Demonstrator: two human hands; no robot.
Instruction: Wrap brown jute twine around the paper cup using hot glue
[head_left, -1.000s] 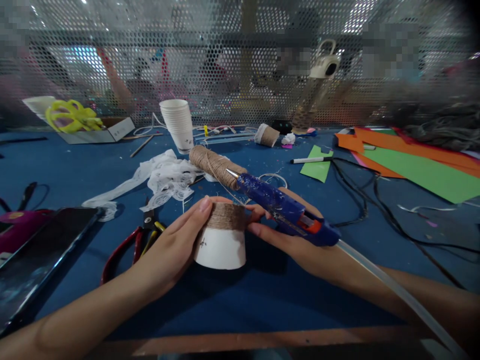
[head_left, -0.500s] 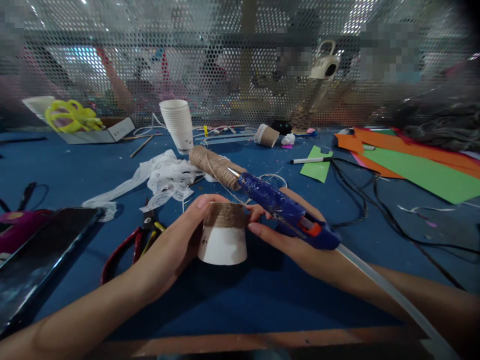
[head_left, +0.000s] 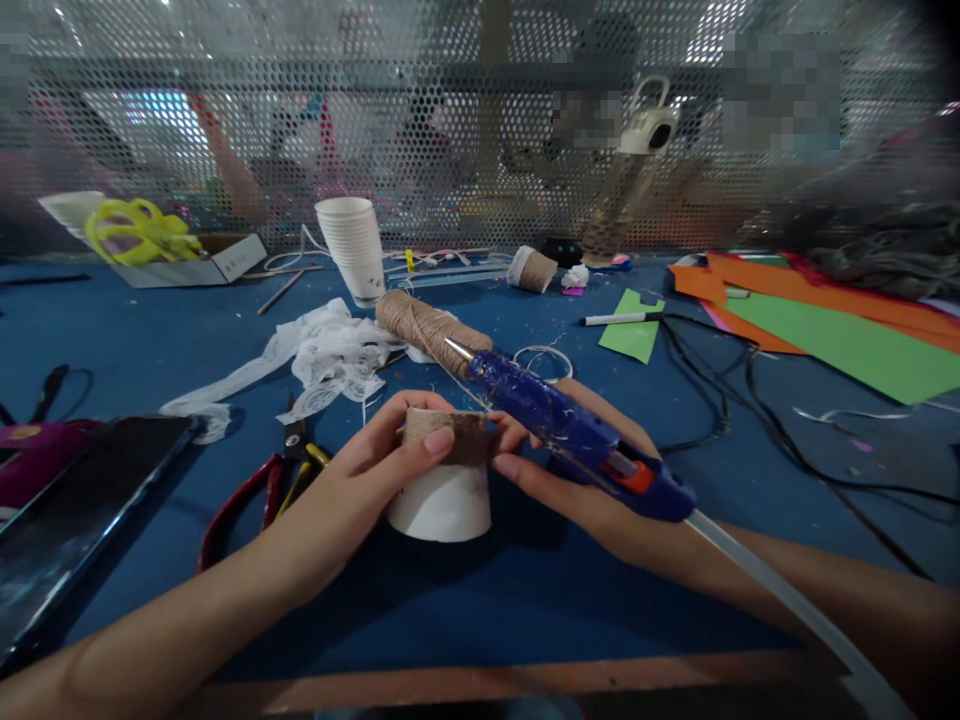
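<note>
A white paper cup (head_left: 441,505), upside down, has brown twine (head_left: 466,437) wound round its upper part. My left hand (head_left: 382,455) grips the cup from the left, thumb pressed on the twine. On the right, my right hand (head_left: 555,480) holds a blue hot glue gun (head_left: 559,415), its metal tip aimed up and left. A long translucent glue stick (head_left: 780,590) sticks out of its back end. The right fingertips are by the cup's right side, near a strand of twine running to the twine spool (head_left: 431,328) behind.
White lace (head_left: 330,360), cutting pliers (head_left: 281,465) and a phone (head_left: 82,500) lie to the left. Stacked paper cups (head_left: 351,250) and a twine-wrapped cup (head_left: 532,270) are behind. Black cords (head_left: 787,430) and coloured paper (head_left: 825,340) lie right. A perforated metal screen (head_left: 450,130) borders the table's back.
My left thumb has moved from the cup's top edge onto the front of the twine. The cup has turned and tilted slightly; the glue gun has shifted a little left at its tip.
</note>
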